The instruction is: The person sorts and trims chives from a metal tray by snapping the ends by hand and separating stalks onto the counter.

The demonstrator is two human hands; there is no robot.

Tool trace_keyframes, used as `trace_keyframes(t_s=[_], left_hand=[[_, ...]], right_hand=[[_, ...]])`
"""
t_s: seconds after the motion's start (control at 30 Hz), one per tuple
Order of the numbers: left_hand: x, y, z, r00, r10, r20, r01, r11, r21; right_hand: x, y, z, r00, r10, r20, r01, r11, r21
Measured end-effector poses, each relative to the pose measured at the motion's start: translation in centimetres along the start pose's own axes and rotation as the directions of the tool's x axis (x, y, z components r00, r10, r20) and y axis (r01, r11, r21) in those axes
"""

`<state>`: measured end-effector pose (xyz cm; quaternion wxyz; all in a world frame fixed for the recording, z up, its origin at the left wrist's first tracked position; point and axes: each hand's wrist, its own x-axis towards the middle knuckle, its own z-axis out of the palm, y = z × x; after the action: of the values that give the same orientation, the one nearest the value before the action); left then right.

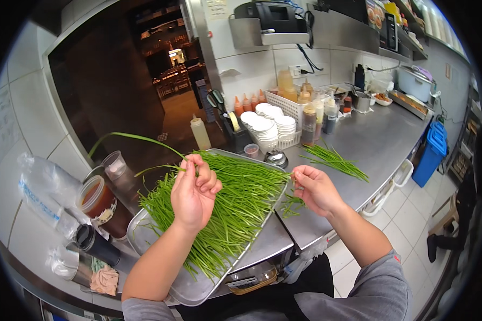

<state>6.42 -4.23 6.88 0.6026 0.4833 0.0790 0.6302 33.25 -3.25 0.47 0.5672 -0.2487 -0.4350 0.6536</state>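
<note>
My left hand (197, 192) pinches long green garlic chive blades (144, 137) between thumb and fingers; they arch out to the left. Beneath it, a thick heap of garlic chives (241, 204) covers most of a metal tray (199, 295). Off the tray's right edge, my right hand (317, 190) has thumb and fingertips pinched on a thin chive end (288, 174). Whether this belongs to a blade in the left hand cannot be made out. Short chive scraps (293, 205) lie under the right hand, and a smaller chive bunch (337, 162) rests farther right on the steel counter (369, 132).
A call bell (276, 158) and a small lidded cup (251, 150) stand behind the tray. White baskets hold stacked white lids (265, 126) and sauce bottles (308, 124). Left of the tray are a large cup of dark drink (108, 208) and a black tumbler (98, 244).
</note>
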Motion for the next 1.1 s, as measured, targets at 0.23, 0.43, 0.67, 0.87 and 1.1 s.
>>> trace_keyframes(t_s=[0.23,0.43,0.67,0.87,1.1], left_hand=[[2.0,-1.9,3.6,0.995,-0.077,-0.064,0.079,0.996,0.029],[4.7,-1.7,3.8,0.987,-0.114,-0.115,0.124,0.988,0.09],[7.2,-0.8,6.8,0.993,-0.093,-0.076,0.11,0.96,0.258],[8.2,0.4,7.7,0.994,-0.07,-0.081,0.094,0.933,0.348],[6.5,0.8,8.5,0.971,-0.137,-0.198,0.228,0.789,0.571]], right_hand=[[-2.3,-1.2,-5.2,0.961,-0.263,-0.085,0.162,0.787,-0.596],[-4.4,-3.7,-8.2,0.939,-0.309,-0.149,0.015,0.469,-0.883],[-7.3,-3.6,-11.4,0.887,-0.461,0.015,-0.018,-0.068,-0.998],[-9.1,-5.0,-11.4,0.874,-0.485,0.004,-0.054,-0.106,-0.993],[-8.1,-5.8,-10.3,0.847,-0.531,0.028,-0.002,-0.056,-0.998]])
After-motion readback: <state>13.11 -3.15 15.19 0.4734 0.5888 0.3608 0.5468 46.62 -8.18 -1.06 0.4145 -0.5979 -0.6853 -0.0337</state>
